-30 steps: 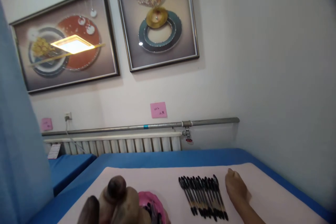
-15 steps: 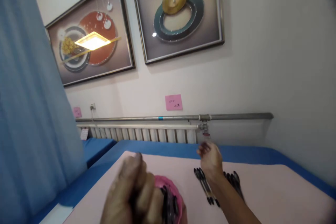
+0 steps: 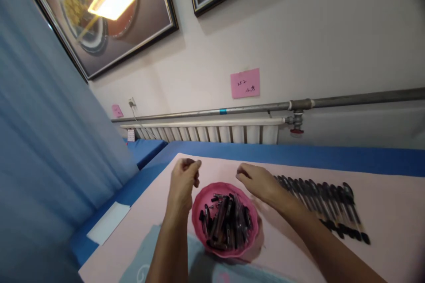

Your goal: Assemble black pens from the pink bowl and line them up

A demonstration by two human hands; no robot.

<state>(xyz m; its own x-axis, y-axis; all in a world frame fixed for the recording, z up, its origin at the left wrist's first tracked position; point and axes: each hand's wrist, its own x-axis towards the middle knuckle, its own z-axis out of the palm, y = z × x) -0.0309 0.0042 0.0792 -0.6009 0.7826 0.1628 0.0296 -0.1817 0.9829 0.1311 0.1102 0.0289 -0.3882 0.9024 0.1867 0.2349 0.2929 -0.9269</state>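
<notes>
So your hands are apart right now: left hand (image 3: 182, 181) by the bowl's far left, right hand (image 3: 259, 182) by its far right, fingers curled on both. Honestly can't tell if either's pinching anything. Your pink bowl (image 3: 206, 194) of pen parts (image 3: 226, 224) sits near on the pink sheet (image 3: 392, 221), with a row of pens (image 3: 356, 212) to its right.

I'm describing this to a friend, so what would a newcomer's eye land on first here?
Probably the bright pink bowl of dark pen parts at lower middle, with the left hand near its upper-left edge and the right hand near its upper right. Next, likely the row of dark-tipped pens laid side by side on the right. The glowing light reflected in the framed picture at top left also stands out.
</notes>
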